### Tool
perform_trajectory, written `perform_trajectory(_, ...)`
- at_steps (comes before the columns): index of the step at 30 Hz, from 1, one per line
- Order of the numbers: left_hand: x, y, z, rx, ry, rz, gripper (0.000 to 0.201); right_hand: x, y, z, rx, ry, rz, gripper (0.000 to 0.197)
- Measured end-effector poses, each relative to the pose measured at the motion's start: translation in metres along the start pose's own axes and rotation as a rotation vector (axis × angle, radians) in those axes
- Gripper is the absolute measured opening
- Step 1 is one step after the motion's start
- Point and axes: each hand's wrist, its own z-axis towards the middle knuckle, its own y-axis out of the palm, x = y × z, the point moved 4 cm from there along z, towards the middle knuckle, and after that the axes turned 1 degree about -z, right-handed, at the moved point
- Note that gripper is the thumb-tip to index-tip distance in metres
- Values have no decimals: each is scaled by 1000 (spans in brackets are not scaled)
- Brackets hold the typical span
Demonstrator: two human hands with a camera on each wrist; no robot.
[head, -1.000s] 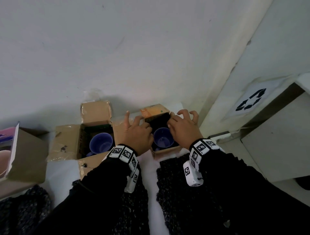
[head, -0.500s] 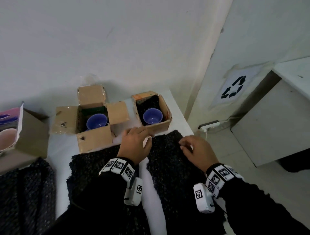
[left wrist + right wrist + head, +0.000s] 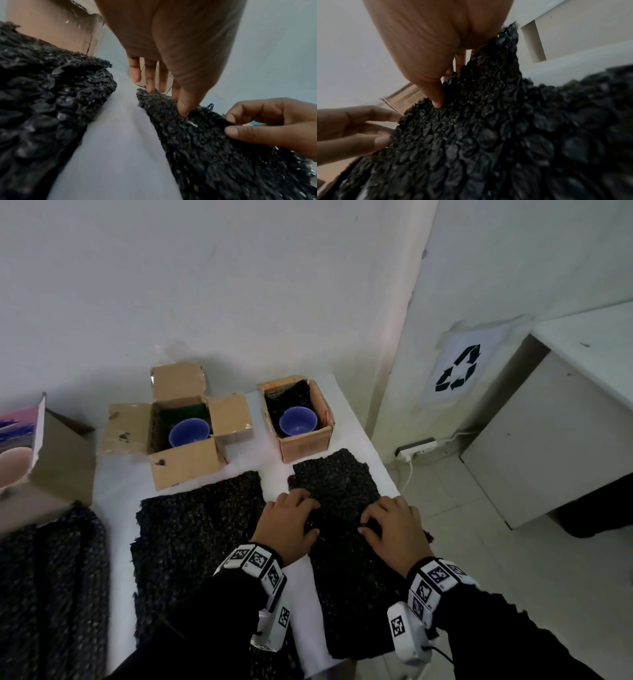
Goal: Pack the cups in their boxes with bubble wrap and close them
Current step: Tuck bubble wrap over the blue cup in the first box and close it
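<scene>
Two open cardboard boxes stand at the back of the white table (image 3: 113,474), each with a blue cup inside: the left box (image 3: 186,465) with its cup (image 3: 189,432), and the right box (image 3: 305,441) with its cup (image 3: 297,422). A black bubble wrap sheet (image 3: 342,477) lies in front of the right box. My left hand (image 3: 310,518) holds its left side, thumb pressed into it (image 3: 183,111). My right hand (image 3: 368,522) pinches the same sheet (image 3: 488,135) from the right, thumb on top (image 3: 438,101). The sheet is bunched between both hands.
A second black sheet (image 3: 198,525) lies in front of the left box, and a third (image 3: 51,577) at far left. A box with a pink cup (image 3: 58,453) stands at the left. The table's right edge drops to a floor with a power strip (image 3: 416,446) and a white cabinet (image 3: 548,440).
Both hands left the right box and drew back toward me. They came down on the right bubble wrap sheet and now grip its middle.
</scene>
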Motion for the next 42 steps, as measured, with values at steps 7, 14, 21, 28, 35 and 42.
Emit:
perform_trajectory(7,17,-41,13,219,192,40,78,-21,-40,20,-15,-212,217,8)
perform_trajectory(14,18,-70,27,223,162,-130,19,-44,-68,40,-26,-133,241,38)
perform_trajectory(21,6,-98,24,206,236,-15,34,-61,-73,72,-144,-139,75,27)
perform_trajectory(28,-24,-123,16,178,285,5,52,-75,-63,97,-214,-130,310,27)
perform_trajectory(35,-57,-135,57,270,184,-148,27,-91,-69,121,-111,-194,394,35)
perform_trajectory(42,-86,-148,113,329,30,-196,22,-89,-55,166,114,-30,415,37)
